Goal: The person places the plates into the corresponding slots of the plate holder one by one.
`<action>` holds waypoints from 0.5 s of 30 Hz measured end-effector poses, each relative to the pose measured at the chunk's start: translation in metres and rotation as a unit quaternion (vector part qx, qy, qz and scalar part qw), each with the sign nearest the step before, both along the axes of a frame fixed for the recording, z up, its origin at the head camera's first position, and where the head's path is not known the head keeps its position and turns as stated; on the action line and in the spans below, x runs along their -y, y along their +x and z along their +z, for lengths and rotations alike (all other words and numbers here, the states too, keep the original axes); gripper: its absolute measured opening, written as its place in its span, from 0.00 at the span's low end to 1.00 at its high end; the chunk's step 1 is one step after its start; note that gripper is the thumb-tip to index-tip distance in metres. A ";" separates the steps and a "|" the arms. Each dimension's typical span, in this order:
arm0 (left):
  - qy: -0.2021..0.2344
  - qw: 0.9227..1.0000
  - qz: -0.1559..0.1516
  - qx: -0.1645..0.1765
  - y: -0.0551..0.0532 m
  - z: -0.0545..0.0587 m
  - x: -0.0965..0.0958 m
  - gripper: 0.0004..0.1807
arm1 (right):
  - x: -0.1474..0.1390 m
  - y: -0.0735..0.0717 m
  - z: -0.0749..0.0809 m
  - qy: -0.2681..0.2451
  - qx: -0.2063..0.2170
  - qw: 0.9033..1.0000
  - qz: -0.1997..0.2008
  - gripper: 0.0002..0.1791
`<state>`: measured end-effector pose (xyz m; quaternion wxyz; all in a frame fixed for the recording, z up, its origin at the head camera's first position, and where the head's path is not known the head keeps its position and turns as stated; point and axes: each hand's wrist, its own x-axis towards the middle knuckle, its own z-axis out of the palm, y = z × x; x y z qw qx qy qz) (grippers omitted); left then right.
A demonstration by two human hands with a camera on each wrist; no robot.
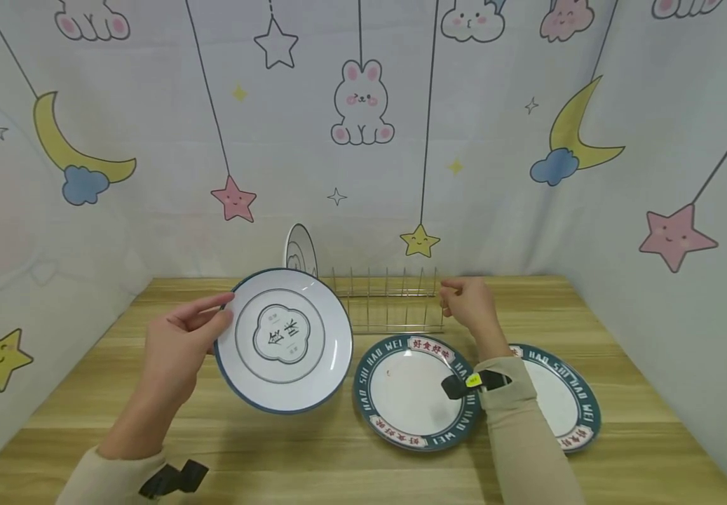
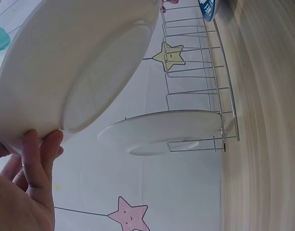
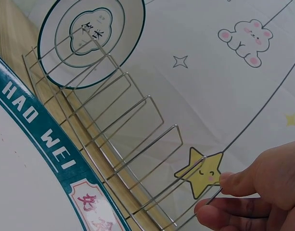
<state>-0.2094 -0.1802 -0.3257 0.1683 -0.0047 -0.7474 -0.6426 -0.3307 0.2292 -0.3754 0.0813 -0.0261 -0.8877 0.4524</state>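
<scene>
My left hand [image 1: 177, 347] pinches the left edge of a white plate [image 1: 325, 337] with a blue rim, thumb on the face and fingers behind. This plate is held tilted above the table, its printed face towards the head camera. In the left wrist view its pale underside [image 2: 51, 62] shows above the fingers [image 2: 34, 161]. A wire dish rack [image 1: 395, 330] stands at the back of the table, partly hidden by the held plate. Another white plate [image 1: 300, 247] stands upright at its left end. At the right end, my right hand [image 3: 262, 187] pinches the rack's end wire between thumb and fingers.
Two white plates with lettered teal rims lie on the wooden table [image 1: 262, 456]: one plate [image 1: 416, 393] in front of the rack, the other plate [image 1: 555, 393] further right, partly under the right forearm. A printed curtain [image 1: 363, 175] hangs close behind the rack.
</scene>
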 end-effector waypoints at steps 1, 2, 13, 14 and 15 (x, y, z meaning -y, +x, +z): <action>0.012 1.000 -0.002 -0.003 -0.001 0.001 -0.001 0.17 | 0.000 0.000 0.000 0.000 0.001 1.000 0.000 0.19; 0.018 1.000 -0.002 -0.008 -0.002 0.001 -0.002 0.17 | 0.000 0.000 0.000 0.000 0.002 1.000 -0.001 0.19; 0.081 0.996 0.015 -0.039 -0.011 0.006 -0.008 0.20 | -0.001 -0.002 0.001 0.007 -0.002 1.000 0.000 0.20; 0.083 0.996 0.016 -0.037 -0.011 0.006 -0.009 0.20 | -0.001 -0.001 0.001 0.008 -0.003 1.000 0.000 0.19; 0.086 0.995 0.017 -0.036 -0.012 0.006 -0.009 0.20 | -0.001 -0.001 0.001 0.009 -0.002 1.000 -0.001 0.19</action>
